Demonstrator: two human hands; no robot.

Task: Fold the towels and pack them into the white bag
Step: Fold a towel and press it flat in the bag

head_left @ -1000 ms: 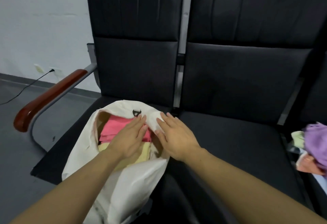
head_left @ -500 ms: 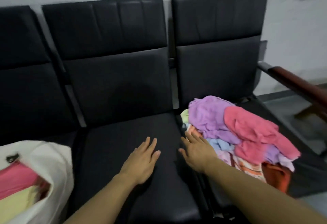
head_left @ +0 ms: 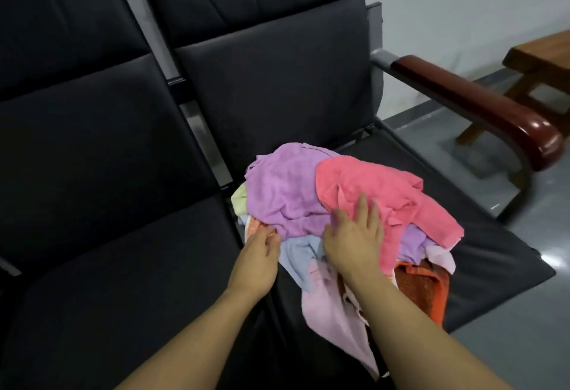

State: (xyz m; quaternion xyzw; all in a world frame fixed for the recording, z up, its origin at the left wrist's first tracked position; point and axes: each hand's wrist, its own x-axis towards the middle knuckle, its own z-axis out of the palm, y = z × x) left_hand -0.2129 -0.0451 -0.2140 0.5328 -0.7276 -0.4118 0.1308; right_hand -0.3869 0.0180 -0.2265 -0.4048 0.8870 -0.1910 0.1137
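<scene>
Black padded bench seats (head_left: 123, 266) fill the foreground. At the towel pile's near-left edge the left hand (head_left: 259, 251) pinches an orange-patterned towel (head_left: 256, 223); the right hand (head_left: 354, 235) lies flat, fingers spread, on the pink towel (head_left: 385, 192) beside the purple towel (head_left: 283, 186). Beyond, the wooden armrest (head_left: 481, 102) borders bare grey floor (head_left: 539, 312).

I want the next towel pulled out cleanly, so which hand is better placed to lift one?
Probably left: the left hand already pinches a towel edge at the pile, while the right hand only lies flat on top.
</scene>
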